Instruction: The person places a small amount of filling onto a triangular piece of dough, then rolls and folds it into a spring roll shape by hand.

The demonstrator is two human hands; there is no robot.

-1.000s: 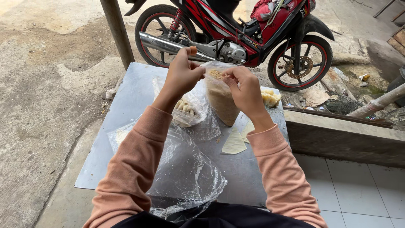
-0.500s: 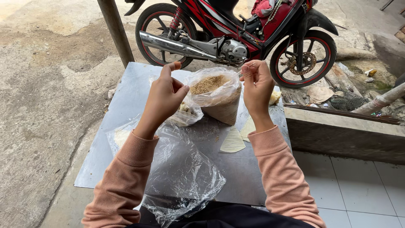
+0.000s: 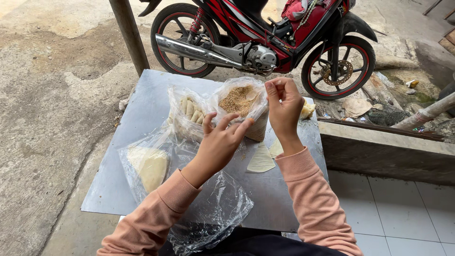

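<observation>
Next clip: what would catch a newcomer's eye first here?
First the two hands in pink sleeves at the centre: the left hand and right hand are at the open mouth of a clear plastic bag of brown crumbs standing on a grey metal sheet. Behind it, at the top of the view, a red and black motorbike is parked. Beside the crumb bag, a second bag of pale rolled pieces sits to its left.
</observation>
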